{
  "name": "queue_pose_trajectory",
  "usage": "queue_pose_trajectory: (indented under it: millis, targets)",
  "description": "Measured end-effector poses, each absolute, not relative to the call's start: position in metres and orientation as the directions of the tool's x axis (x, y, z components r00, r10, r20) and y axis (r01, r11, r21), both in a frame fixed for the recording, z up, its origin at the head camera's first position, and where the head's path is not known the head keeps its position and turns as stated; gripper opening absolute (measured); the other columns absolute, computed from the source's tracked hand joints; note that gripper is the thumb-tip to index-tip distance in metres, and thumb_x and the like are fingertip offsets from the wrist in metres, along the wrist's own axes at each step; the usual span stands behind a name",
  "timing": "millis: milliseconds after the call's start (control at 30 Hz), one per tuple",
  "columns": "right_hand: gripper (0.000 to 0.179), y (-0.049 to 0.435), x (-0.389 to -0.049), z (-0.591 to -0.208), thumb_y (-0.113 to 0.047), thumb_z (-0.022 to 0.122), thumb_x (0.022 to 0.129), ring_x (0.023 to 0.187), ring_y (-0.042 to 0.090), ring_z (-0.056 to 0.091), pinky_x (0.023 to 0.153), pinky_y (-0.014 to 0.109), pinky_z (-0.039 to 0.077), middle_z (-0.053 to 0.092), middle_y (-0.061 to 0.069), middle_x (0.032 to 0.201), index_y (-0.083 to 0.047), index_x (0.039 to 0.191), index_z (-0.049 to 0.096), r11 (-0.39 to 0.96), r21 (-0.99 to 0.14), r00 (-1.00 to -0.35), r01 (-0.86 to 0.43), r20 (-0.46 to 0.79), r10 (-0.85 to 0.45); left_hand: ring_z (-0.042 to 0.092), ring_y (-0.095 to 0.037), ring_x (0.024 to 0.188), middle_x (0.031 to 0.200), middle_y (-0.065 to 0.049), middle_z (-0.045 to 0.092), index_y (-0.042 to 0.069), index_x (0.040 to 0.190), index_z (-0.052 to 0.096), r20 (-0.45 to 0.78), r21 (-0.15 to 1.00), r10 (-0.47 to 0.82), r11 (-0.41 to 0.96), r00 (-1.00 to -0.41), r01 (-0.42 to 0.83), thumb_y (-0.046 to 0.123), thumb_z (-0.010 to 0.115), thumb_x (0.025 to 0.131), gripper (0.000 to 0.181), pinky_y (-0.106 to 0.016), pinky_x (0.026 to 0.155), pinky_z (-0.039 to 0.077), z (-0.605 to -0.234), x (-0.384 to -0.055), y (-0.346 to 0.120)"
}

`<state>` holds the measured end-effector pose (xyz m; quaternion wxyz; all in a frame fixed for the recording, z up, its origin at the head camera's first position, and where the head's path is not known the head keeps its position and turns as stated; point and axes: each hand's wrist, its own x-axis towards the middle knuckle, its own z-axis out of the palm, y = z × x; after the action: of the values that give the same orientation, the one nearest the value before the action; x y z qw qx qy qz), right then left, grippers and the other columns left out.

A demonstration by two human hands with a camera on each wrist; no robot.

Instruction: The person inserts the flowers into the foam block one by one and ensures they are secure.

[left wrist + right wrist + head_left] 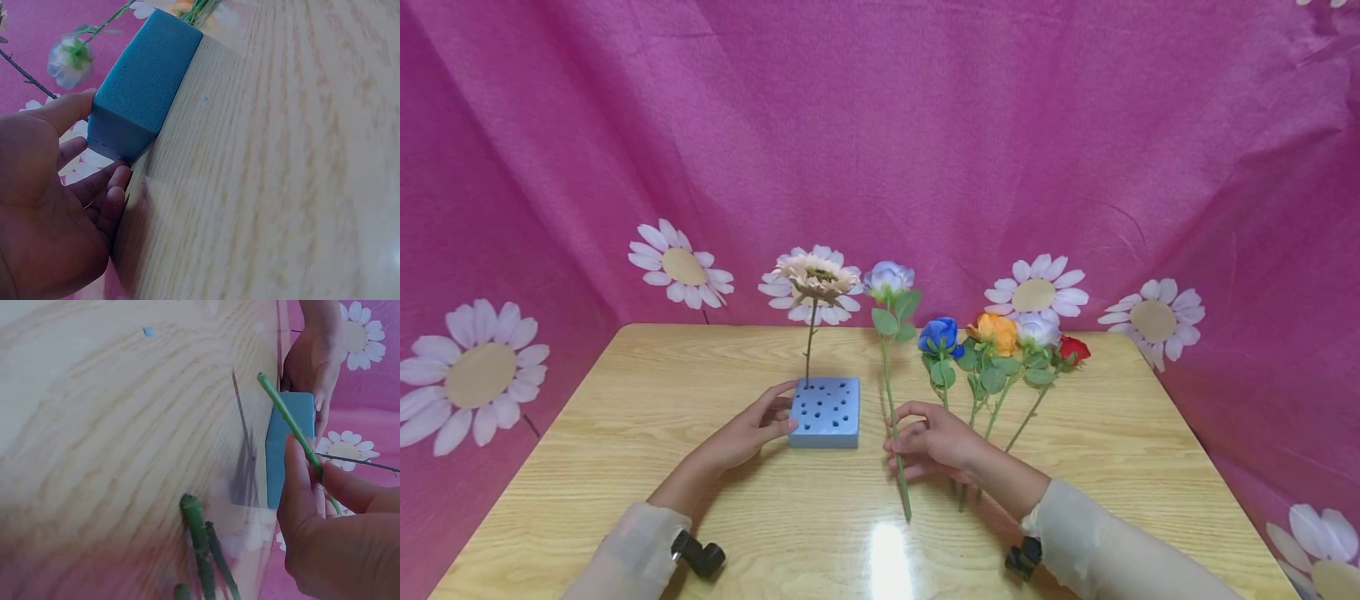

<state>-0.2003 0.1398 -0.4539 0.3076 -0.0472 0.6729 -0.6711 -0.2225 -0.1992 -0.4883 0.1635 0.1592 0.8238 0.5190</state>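
A light blue foam block (824,439) with several holes in its top sits on the table. My left hand (751,429) holds its left side, the thumb at the top edge in the left wrist view. A cream daisy-like flower (817,277) stands upright in a back-left hole. To the right of the block, my right hand (934,442) pinches the green stem of a pale lavender rose (889,279) between thumb and fingers. The stem's cut end (262,377) points toward me, and its bloom points away.
Right of the rose lie a blue rose (939,335), an orange rose (996,333), a white rose (1037,329) and a red rose (1073,350) on the wooden table (700,367). A pink cloth (880,125) with printed daisies hangs behind.
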Motion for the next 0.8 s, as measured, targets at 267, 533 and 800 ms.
queue_pose_trajectory:
  millis: [267, 533, 800]
  targets:
    - [0.036, 0.136, -0.206, -0.449, 0.005, 0.063, 0.098, 0.087, 0.03, 0.075, 0.073, 0.043, 0.061, 0.072, 0.024, 0.107, 0.007, 0.131, 0.05, 0.128, -0.954, -0.845, 0.272, -0.301, -0.442, 0.05, -0.034, 0.128, 0.154, -0.026, 0.043, 0.019, 0.163, 0.026, -0.109, 0.908, 0.428, 0.411, -0.897, 0.086, 0.028, 0.061, 0.106, 0.068, -0.046, 0.105, 0.04, -0.489, -0.223, -0.201]
    - [0.033, 0.132, -0.211, -0.441, 0.002, 0.062, 0.099, 0.093, 0.034, 0.075, 0.077, 0.046, 0.061, 0.07, 0.029, 0.113, 0.006, 0.131, 0.051, 0.174, -0.963, -0.87, 0.208, -0.263, -0.416, 0.049, -0.033, 0.127, 0.154, -0.024, 0.043, 0.02, 0.163, 0.026, -0.12, 0.905, 0.417, 0.418, -0.901, 0.073, 0.029, 0.062, 0.105, 0.069, -0.043, 0.104, 0.04, -0.488, -0.222, -0.2]
    - [0.028, 0.126, -0.219, -0.432, 0.002, 0.061, 0.1, 0.098, 0.039, 0.074, 0.078, 0.045, 0.061, 0.069, 0.031, 0.117, 0.004, 0.127, 0.053, 0.167, -0.97, -0.89, 0.179, -0.232, -0.392, 0.049, -0.034, 0.126, 0.154, -0.027, 0.042, 0.016, 0.163, 0.026, -0.1, 0.911, 0.435, 0.401, -0.895, 0.093, 0.026, 0.061, 0.105, 0.069, -0.043, 0.102, 0.041, -0.485, -0.221, -0.2]
